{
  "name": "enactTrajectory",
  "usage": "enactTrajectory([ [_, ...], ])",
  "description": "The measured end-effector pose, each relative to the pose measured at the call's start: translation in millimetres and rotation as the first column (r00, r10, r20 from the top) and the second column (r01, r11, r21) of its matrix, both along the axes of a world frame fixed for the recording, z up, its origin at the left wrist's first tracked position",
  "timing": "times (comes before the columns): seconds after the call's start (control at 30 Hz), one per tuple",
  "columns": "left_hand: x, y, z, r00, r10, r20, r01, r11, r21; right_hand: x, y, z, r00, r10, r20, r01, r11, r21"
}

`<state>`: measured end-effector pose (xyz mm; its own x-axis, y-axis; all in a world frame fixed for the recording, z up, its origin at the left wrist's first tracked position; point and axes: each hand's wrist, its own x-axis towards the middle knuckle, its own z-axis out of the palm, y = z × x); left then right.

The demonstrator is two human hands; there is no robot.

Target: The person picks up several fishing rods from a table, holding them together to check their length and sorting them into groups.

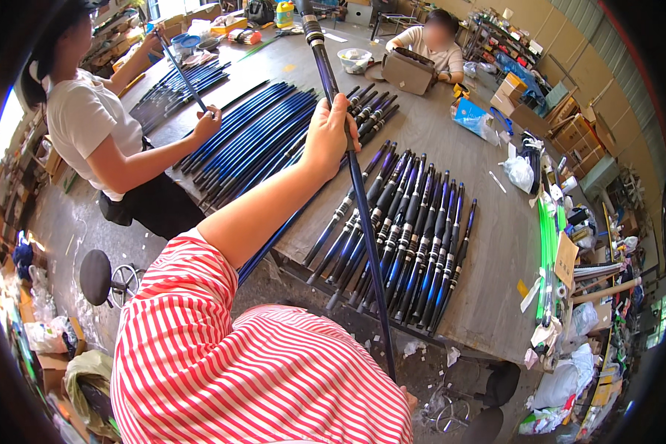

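My left hand is wrapped around a dark fishing rod, just below its thick handle section. The rod slants across the view, its handle end up near the far edge of the table and its thin end down by my body. Only a bit of my right hand shows beside that low end; its fingers are hidden behind my striped shirt. Under the held rod lies a row of fishing rod handle sections, black and blue-purple with metallic rings. More handle sections lie just beyond my left hand.
Several blue rod blanks cover the table's left part. A co-worker at left holds a rod piece; another person sits across the table. A white bowl stands far off. Stools and cluttered shelves line the sides.
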<state>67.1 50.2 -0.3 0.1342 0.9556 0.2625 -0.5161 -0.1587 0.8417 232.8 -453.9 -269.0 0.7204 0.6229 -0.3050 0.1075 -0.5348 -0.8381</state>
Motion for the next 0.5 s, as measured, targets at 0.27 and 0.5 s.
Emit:
enactTrajectory([
  [0.27, -1.1, -10.6, 10.9, 0.997, 0.026, 0.078, -0.024, 0.999, -0.021, -11.9, 25.6, 39.8, 0.998, -0.010, -0.060, 0.012, 0.999, 0.033],
  [0.5, -7.1, -14.2, 8.3, 0.997, -0.042, 0.066, 0.038, 0.997, 0.069, -12.9, 30.8, 52.9, 0.971, 0.101, -0.219, -0.096, 0.995, 0.032],
])
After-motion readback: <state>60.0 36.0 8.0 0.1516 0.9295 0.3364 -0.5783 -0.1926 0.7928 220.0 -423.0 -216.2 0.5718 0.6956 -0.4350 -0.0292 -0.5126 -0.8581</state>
